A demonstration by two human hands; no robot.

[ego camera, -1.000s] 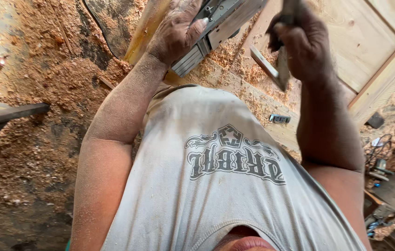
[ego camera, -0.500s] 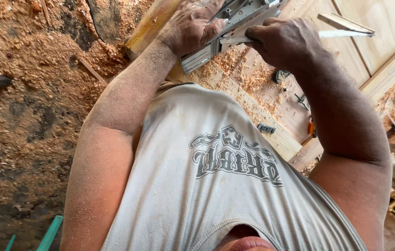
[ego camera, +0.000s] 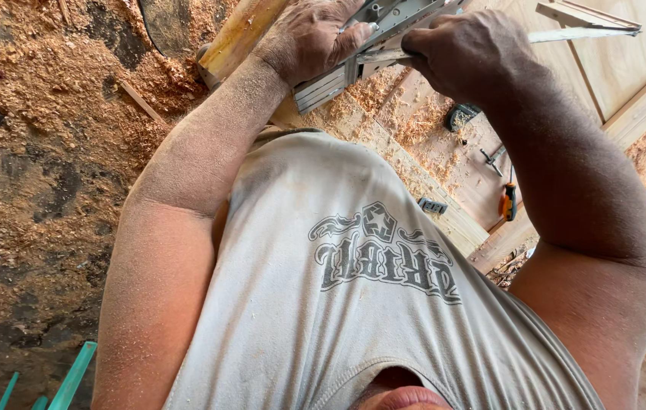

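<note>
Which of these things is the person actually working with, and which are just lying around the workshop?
In hand:
left hand
right hand
grey metal tool, gripped by both

Lying about:
orange-handled tool
sawdust
green bars
wooden panel

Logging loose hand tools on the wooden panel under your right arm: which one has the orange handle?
The screwdriver-like tool nearest the panel's lower edge, close beside the right arm. The metal tool above it is plain grey, and the rounded dark tool higher up shows no orange.
</note>
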